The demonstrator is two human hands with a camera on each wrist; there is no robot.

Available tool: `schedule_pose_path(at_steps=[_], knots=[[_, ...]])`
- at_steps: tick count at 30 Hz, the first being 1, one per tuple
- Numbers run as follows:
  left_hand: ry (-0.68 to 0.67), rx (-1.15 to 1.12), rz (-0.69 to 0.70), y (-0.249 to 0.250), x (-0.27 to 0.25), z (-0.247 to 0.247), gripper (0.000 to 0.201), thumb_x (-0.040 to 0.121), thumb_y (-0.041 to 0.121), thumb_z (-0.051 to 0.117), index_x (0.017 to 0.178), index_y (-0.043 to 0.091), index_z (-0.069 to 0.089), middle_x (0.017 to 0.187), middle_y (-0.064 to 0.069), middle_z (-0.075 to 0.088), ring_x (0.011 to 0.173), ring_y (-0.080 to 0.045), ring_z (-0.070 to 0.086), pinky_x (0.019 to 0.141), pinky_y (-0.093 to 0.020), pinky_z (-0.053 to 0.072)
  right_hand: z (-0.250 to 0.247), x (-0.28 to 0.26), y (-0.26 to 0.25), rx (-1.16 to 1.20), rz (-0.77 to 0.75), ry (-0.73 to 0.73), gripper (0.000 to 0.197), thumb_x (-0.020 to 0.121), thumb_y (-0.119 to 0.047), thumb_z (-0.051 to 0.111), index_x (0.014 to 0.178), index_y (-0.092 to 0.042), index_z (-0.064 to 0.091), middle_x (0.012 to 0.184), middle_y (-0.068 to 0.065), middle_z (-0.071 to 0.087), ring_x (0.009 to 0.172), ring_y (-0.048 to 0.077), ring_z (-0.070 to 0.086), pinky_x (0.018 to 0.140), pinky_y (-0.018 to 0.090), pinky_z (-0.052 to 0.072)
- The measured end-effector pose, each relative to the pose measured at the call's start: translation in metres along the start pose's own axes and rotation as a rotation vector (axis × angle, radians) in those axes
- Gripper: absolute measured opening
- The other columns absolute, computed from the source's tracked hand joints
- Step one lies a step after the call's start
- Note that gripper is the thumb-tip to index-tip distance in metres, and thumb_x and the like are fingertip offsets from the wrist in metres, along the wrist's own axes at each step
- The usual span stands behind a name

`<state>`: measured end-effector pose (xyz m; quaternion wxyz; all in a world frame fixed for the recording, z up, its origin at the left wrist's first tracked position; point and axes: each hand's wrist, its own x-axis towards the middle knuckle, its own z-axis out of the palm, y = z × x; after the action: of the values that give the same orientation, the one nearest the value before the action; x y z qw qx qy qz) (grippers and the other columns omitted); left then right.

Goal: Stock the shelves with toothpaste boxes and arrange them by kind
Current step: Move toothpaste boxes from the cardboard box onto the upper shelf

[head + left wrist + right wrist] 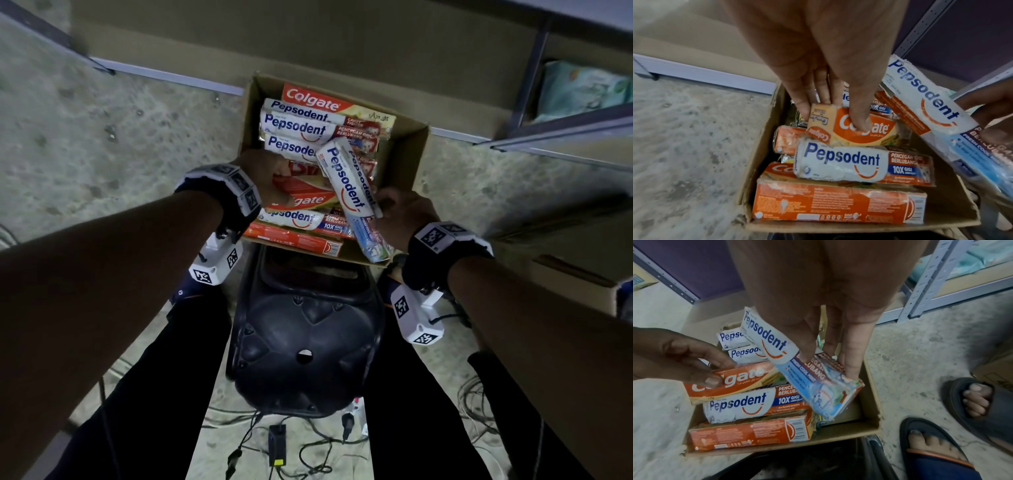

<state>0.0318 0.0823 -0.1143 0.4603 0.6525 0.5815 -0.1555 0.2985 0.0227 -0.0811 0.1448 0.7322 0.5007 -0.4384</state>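
Observation:
An open cardboard carton on the floor holds several Pepsodent and Colgate toothpaste boxes. My left hand grips an orange Colgate box inside the carton, thumb on its face and fingers behind it. The same Colgate box shows in the right wrist view. My right hand holds a white and blue Pepsodent box tilted above the carton's right side, fingers curled round its lower end. Another Pepsodent box and an orange box lie nearest me.
A black plastic stool stands between my legs, just before the carton. Grey metal shelf rails run at the right and along the back. Cables and a charger lie on the concrete floor. Sandalled feet are to the right.

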Motion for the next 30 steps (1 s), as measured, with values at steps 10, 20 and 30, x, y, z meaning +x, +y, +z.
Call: schedule_pose_path(at_steps=[10, 20, 30], knots=[[-0.050, 0.095, -0.046, 0.002, -0.052, -0.023, 0.050, 0.069, 0.065, 0.072, 0.102, 0.028, 0.076, 0.095, -0.003, 0.074, 0.084, -0.024, 0.065, 0.069, -0.022, 0.042, -0.019, -0.049, -0.008, 0.099, 0.111, -0.045, 0.042, 0.080, -0.028, 0.075, 0.121, -0.029, 0.064, 0.119, 0.003, 0.068, 0.102, 0.026, 0.067, 0.082, 0.026, 0.052], [-0.005, -0.448, -0.291, -0.011, -0.102, -0.018, 0.021, 0.079, 0.028, 0.080, 0.091, 0.015, 0.070, 0.097, -0.018, 0.072, 0.093, -0.031, 0.070, 0.087, -0.047, 0.056, -0.025, -0.057, -0.026, 0.530, 0.292, -0.138, 0.036, 0.080, -0.013, 0.074, 0.113, -0.025, 0.067, 0.106, 0.010, 0.072, 0.089, 0.033, 0.071, 0.073, 0.049, 0.061], [-0.029, -0.818, -0.418, -0.011, -0.073, 0.016, 0.019, 0.086, 0.017, 0.073, 0.097, 0.017, 0.058, 0.098, -0.003, 0.062, 0.085, -0.018, 0.063, 0.065, -0.031, 0.059, 0.003, -0.017, -0.032, 0.700, 0.350, -0.225, 0.018, 0.089, -0.008, 0.069, 0.098, -0.023, 0.067, 0.107, 0.013, 0.072, 0.093, 0.037, 0.070, 0.077, 0.054, 0.059]])
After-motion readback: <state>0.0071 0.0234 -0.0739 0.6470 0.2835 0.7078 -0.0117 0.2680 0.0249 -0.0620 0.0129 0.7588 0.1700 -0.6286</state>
